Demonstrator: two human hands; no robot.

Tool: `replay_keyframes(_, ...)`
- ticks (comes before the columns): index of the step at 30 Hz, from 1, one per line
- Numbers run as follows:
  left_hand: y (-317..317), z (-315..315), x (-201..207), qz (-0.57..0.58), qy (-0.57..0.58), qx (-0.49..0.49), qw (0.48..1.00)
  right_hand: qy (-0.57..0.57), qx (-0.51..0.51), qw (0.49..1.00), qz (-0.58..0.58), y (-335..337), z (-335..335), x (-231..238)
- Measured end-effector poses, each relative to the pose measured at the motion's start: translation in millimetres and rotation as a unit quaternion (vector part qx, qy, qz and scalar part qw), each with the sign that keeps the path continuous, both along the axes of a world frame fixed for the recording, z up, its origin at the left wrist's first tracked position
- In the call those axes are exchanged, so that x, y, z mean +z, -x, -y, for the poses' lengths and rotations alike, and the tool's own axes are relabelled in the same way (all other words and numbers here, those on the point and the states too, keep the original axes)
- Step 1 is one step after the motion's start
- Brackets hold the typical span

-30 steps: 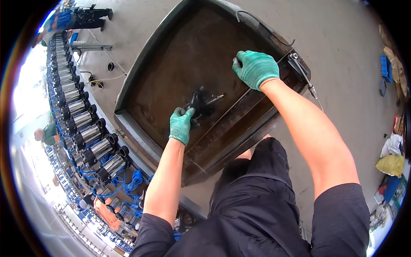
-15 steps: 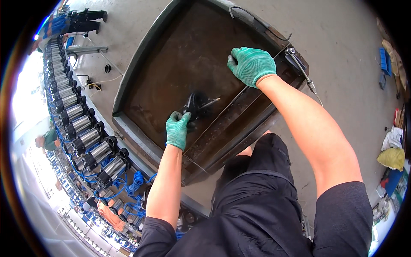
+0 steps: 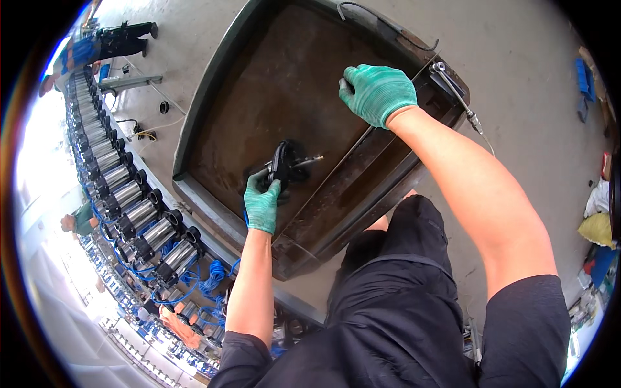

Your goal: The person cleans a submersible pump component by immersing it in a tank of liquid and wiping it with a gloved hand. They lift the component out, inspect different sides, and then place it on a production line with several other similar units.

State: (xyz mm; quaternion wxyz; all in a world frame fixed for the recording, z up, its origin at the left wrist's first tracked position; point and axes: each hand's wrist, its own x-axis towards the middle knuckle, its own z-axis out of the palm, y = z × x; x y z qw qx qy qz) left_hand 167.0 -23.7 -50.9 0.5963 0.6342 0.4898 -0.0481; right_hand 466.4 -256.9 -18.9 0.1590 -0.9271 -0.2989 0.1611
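My left hand (image 3: 261, 205), in a green knit glove with dark fingertips, grips a black rounded part (image 3: 280, 165) by its lower end. A thin metal stem (image 3: 310, 160) sticks out to the right beside this part. Both are over, or partly in, the dark brown liquid of a big metal tank (image 3: 183, 123); where the surface lies is hard to tell. My right hand (image 3: 380, 96), gloved the same way, hovers over the tank's right side. Its fingers curl inward, and whatever they may hold is hidden from view.
At the tank's right corner lies a metal air fitting (image 3: 440, 67) with a hose. A black bent hose (image 3: 388, 29) lies along the far rim. To the left, a long row of silver-and-black cylinders (image 3: 155, 233) with blue cables stands on a line. Another person (image 3: 107, 44) stands far left.
The black part has turned more upright and shows more clearly. My left hand has moved slightly left and down in the picture; my right hand has barely shifted.
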Motion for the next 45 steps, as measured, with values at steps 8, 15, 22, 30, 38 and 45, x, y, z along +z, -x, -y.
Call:
replay_keyframes(8,15.2,-8.1,-2.7,0.062,-0.002,0.035,0.998,-0.009,-0.002,1.000,0.000,-0.1,-0.1,-1.5)
replay_keyframes(15,10.3,-15.2,0.8,0.043,-0.009,0.027,0.999,-0.048,-0.004,0.998,0.041,2.0,1.1,-12.2)
replay_keyframes(22,-24.6,-27.5,15.9,-0.021,-0.046,-0.025,0.998,-0.021,0.002,1.000,0.001,0.3,1.7,-1.1)
replay_keyframes(30,-60.0,-39.1,13.1,-0.126,-0.040,-0.072,0.989,-0.019,0.003,1.000,-0.002,0.3,1.3,-1.2)
replay_keyframes(38,-47.6,-26.3,21.6,-0.116,-0.081,-0.057,0.988,-0.028,0.002,1.000,-0.002,-1.1,2.4,0.9)
replay_keyframes(45,-11.2,2.3,87.9,-0.023,-0.177,0.006,0.984,-0.019,0.006,1.000,0.016,1.8,3.4,-0.6)
